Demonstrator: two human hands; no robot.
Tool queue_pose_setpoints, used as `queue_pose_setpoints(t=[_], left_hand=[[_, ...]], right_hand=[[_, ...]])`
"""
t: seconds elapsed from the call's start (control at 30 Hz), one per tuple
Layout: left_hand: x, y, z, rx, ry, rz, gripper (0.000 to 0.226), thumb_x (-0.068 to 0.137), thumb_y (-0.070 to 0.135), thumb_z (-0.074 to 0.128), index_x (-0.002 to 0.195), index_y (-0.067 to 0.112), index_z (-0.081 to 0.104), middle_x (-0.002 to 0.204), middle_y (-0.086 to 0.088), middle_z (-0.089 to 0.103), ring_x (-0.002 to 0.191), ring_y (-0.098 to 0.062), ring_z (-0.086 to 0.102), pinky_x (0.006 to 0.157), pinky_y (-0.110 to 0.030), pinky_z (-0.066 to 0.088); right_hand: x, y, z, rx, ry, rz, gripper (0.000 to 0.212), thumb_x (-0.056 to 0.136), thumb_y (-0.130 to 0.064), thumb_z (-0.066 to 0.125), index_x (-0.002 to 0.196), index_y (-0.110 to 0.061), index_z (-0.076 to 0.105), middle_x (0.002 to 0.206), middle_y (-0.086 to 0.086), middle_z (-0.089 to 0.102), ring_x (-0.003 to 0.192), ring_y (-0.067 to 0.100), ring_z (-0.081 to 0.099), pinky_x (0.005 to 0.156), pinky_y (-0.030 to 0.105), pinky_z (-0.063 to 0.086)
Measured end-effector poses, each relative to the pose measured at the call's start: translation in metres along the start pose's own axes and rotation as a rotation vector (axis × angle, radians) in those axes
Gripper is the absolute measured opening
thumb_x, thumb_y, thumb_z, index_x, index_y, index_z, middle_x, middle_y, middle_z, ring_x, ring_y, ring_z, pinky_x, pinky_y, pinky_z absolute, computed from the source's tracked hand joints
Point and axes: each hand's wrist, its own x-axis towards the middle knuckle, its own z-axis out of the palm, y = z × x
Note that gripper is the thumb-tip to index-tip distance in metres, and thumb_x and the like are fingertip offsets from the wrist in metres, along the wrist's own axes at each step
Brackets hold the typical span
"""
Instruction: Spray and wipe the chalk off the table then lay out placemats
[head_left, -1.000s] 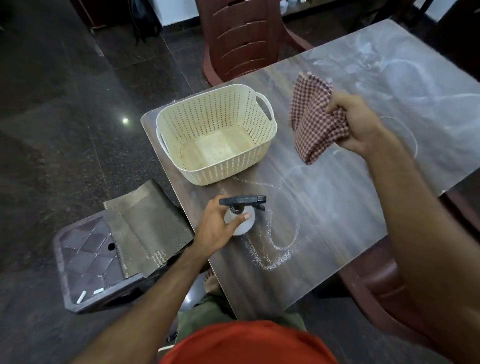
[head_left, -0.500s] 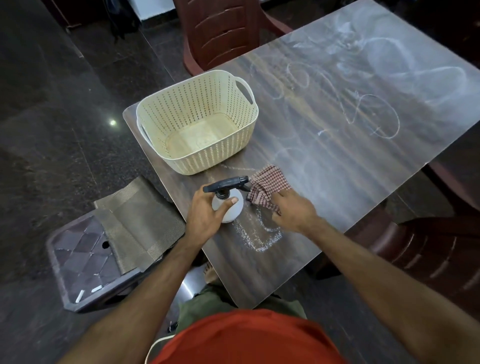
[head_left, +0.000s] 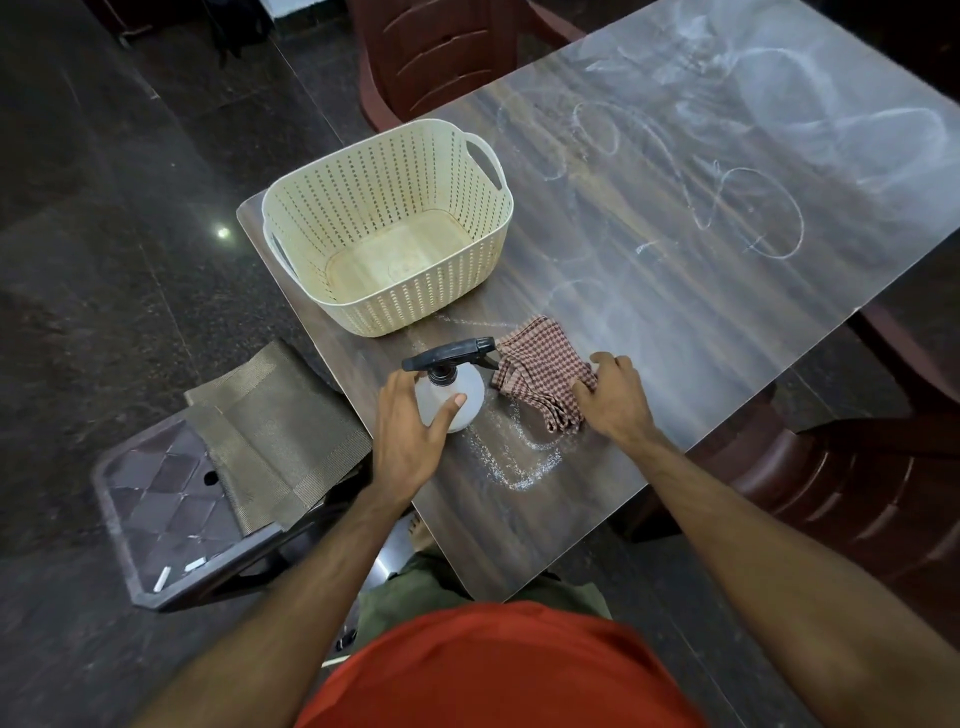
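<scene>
Chalk marks (head_left: 524, 462) lie thick and white on the near part of the wooden table (head_left: 701, 312), just in front of the person. Fainter chalk loops (head_left: 748, 208) and smears spread over the far half of the table top.

On the near marks rests a checked cloth (head_left: 540, 374), red and white, crumpled. The right hand (head_left: 615, 397) lies on its right side, with the fingers bent down onto the fabric and the thumb at the cloth's near edge, so it grips the cloth against the table.

Just left of the cloth stands a spray bottle (head_left: 454, 389), upright, with a clear round body and a black trigger head whose nozzle points toward the cloth. The left hand (head_left: 410, 431) holds the bottle body: the thumb lies across the front of it and the fingers curve around the left side.

Behind the bottle, near the table's left corner, sits a cream basket (head_left: 488, 249) with perforated walls and 2 handles.

To the left of the table, lower down, is a dark plastic stool (head_left: 156, 509). On it lie folded grey-brown placemats (head_left: 275, 431), which hang over its right edge, and 2 small white chalk pieces (head_left: 176, 571) near its front edge.

Reddish-brown plastic chairs stand at the far side (head_left: 431, 47) and at the right side (head_left: 857, 493) of the table. The floor (head_left: 104, 208) is dark polished stone.
</scene>
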Motion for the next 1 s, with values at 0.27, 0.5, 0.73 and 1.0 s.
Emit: queue_pose_setpoints(t=[0.27, 0.5, 0.73, 1.0], left_hand=[[-0.019, 0.005, 0.001, -0.039, 0.200, -0.002, 0.042, 0.087, 0.038, 0.071, 0.111, 0.010, 0.052, 0.105, 0.002, 0.050, 0.099, -0.008, 0.043, 0.087, -0.023, 0.035], [-0.064, 0.004, 0.026, 0.057, -0.054, 0.080, 0.019, 0.090, 0.042, 0.065, 0.084, 0.026, 0.056, 0.067, 0.010, 0.057, 0.064, -0.007, 0.053, 0.061, -0.026, 0.043], [-0.046, 0.033, 0.081, -0.009, -0.345, -0.226, 0.041, 0.092, 0.049, 0.060, 0.117, 0.017, 0.058, 0.080, 0.010, 0.061, 0.086, -0.016, 0.064, 0.077, -0.032, 0.053], [-0.010, 0.051, 0.112, -0.072, -0.258, -0.467, 0.032, 0.089, 0.051, 0.063, 0.084, 0.019, 0.061, 0.078, 0.002, 0.068, 0.072, -0.019, 0.064, 0.069, -0.030, 0.051]], right_hand=[[-0.008, 0.008, 0.007, -0.046, 0.018, -0.308, 0.049, 0.088, -0.052, 0.057, 0.119, -0.014, 0.060, 0.116, 0.005, 0.054, 0.104, 0.019, 0.049, 0.086, 0.035, 0.044], [-0.017, 0.016, 0.008, -0.209, -0.138, -0.516, 0.054, 0.086, -0.034, 0.068, 0.133, -0.012, 0.055, 0.129, 0.007, 0.051, 0.116, 0.022, 0.046, 0.099, 0.035, 0.039], [-0.018, 0.009, -0.004, 0.058, -0.062, -0.343, 0.017, 0.085, -0.006, 0.059, 0.097, -0.009, 0.071, 0.095, 0.001, 0.066, 0.084, 0.015, 0.059, 0.076, 0.026, 0.044], [-0.012, 0.017, -0.036, 1.068, -0.219, 0.341, 0.013, 0.093, 0.003, 0.050, 0.086, -0.004, 0.059, 0.078, 0.008, 0.063, 0.059, 0.013, 0.058, 0.047, 0.020, 0.050]])
